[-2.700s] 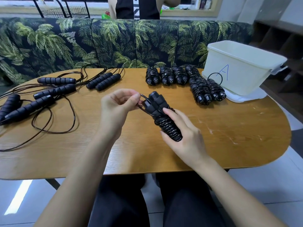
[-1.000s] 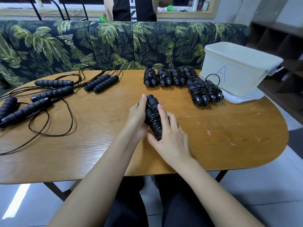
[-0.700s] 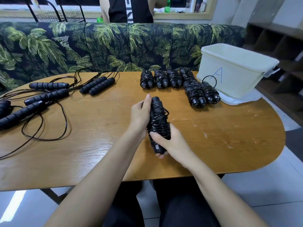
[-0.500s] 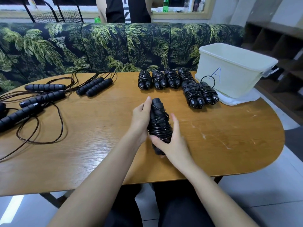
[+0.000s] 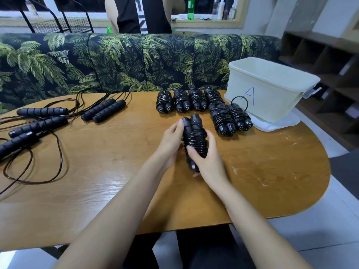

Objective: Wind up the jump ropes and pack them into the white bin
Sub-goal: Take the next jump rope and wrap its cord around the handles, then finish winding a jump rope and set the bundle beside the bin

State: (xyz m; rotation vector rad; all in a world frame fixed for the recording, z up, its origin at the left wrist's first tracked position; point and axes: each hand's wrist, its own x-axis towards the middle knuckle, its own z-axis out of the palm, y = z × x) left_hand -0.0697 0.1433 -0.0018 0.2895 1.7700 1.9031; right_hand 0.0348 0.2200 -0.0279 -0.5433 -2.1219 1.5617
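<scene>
Wound rope in hand: a black jump rope bundle (image 5: 194, 141), two handles side by side with the cord coiled tight around them, held over the middle of the wooden table (image 5: 272, 171), long axis running away from the person
Left hand: the left hand (image 5: 171, 141) cups the bundle's left side, thumb tip up near the far handle ends, grasp closed around the bundle
Right hand: the right hand (image 5: 208, 159) wraps the near half from the right, fingers curled over the coils, thumb across the front; the near handle ends poke out below the palm
Finished bundles: four wound jump ropes (image 5: 184, 100) lie in a row at the far edge, two more (image 5: 230, 119) just right of them, one with a loose loop of cord touching the bin wall
White bin: the white bin (image 5: 268, 88), marked with a blue "A", stands at the table's far right on its lid (image 5: 279, 122)
Unwound ropes: loose jump ropes (image 5: 38, 121) with foam handles and tangled cord sprawl over the table's left side, well apart from the hands
Behind: a palm-print sofa (image 5: 116, 61) backs the table; a person in a black top (image 5: 139, 14) stands beyond it
</scene>
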